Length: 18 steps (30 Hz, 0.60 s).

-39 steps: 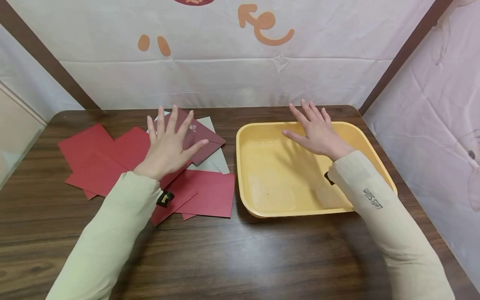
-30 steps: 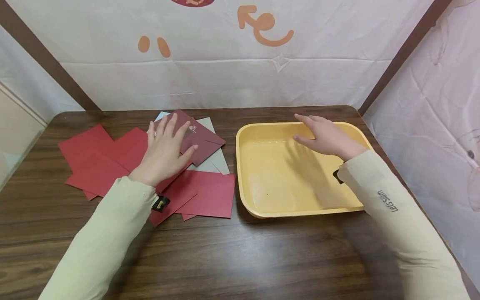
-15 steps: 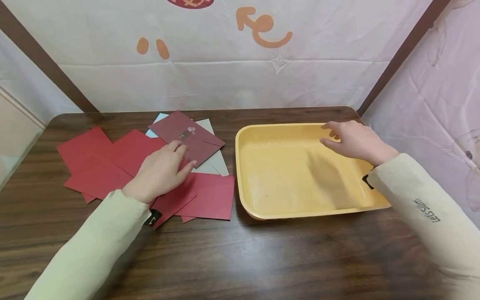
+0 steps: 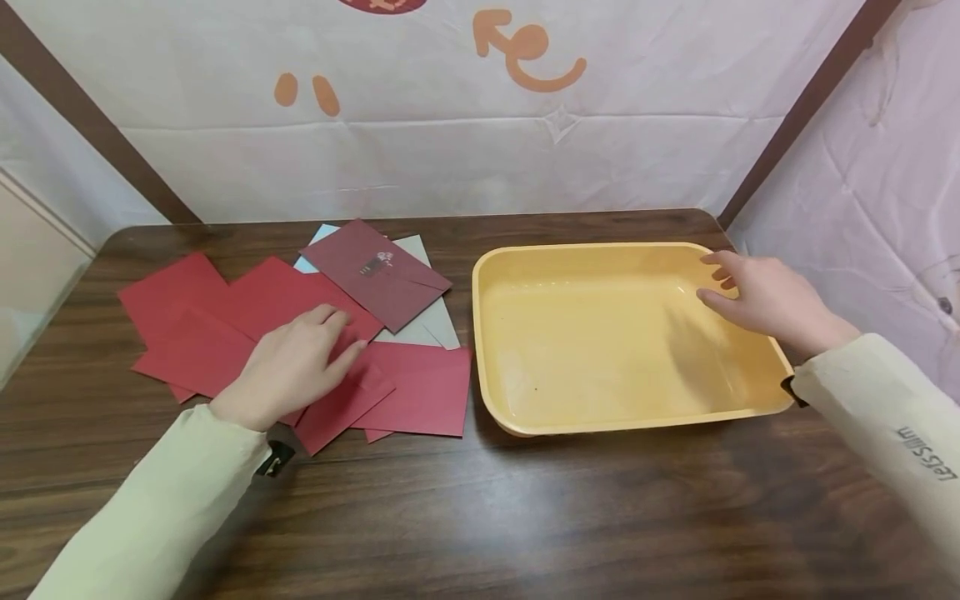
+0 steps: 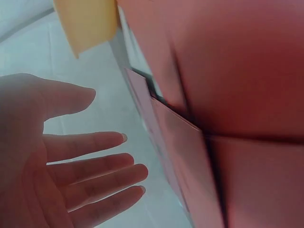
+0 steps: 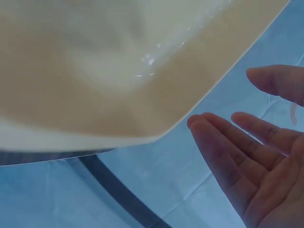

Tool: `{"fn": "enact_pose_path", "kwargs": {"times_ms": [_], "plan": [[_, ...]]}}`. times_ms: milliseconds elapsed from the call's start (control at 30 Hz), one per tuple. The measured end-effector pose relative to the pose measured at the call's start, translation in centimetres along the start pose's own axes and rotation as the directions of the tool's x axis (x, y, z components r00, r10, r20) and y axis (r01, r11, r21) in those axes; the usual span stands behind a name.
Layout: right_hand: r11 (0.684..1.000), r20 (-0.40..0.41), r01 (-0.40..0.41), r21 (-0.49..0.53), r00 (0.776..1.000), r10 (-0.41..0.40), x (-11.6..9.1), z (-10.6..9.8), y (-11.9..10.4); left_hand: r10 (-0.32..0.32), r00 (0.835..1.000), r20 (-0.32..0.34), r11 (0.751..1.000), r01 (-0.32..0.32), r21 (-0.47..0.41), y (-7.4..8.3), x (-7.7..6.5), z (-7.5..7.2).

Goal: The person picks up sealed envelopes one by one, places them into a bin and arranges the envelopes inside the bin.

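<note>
My left hand [image 4: 292, 362] hovers over a spread of red envelopes [image 4: 191, 342], fingers relaxed and holding nothing. In the left wrist view its fingers [image 5: 95, 183] and thumb stand apart from the envelopes. Behind it lies a maroon envelope [image 4: 375, 279] with a small printed mark, on top of a grey-white envelope [image 4: 431, 321] and a pale blue one [image 4: 326, 232]. Over the right end of a shallow yellow tub [image 4: 585, 342] is my right hand [image 4: 772, 300], loosely bent and holding nothing. The right wrist view shows its fingertips just outside the tub's rim [image 6: 164, 135].
Envelopes and tub rest side by side on a dark wood-grain table [image 4: 480, 517], envelopes on the left. A white printed cloth [image 4: 450, 167] hangs behind the table's back edge, and another cloth [image 4: 885, 150] hangs on the right.
Both hands have drawn apart: the left back toward the lower left over the red envelopes, the right outward to the tub's right end. Their spread fingers have relaxed. Envelopes and tub stay put.
</note>
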State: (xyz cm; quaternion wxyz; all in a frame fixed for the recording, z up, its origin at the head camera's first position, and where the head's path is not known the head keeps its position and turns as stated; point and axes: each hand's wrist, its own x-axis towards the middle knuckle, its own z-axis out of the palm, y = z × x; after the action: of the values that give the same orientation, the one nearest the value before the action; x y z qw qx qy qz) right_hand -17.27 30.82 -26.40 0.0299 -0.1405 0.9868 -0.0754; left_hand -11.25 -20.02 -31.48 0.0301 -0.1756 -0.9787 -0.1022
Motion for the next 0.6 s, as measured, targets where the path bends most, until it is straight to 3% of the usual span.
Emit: {"fn": "enact_pose_path", "kwargs": {"times_ms": [233, 400, 600], "plan": [[0.999, -0.043, -0.017, 0.027, 0.999, 0.018, -0.8, -0.3, 1.2, -0.009, 1.000, -0.003, 1.000, 0.009, -0.001, -0.9, -1.3, 0.7], [0.992, 0.000, -0.061, 0.107, 0.998, 0.061, -1.2, -0.3, 2.3, 0.000, 1.000, -0.011, 1.000, 0.000, -0.006, -1.1, -2.2, 1.0], [0.991, 0.097, -0.109, 0.082, 0.990, 0.101, -1.6, 0.0, 3.7, 0.003, 1.000, 0.016, 0.998, -0.002, -0.055, -0.7, -3.3, 0.9]]}}
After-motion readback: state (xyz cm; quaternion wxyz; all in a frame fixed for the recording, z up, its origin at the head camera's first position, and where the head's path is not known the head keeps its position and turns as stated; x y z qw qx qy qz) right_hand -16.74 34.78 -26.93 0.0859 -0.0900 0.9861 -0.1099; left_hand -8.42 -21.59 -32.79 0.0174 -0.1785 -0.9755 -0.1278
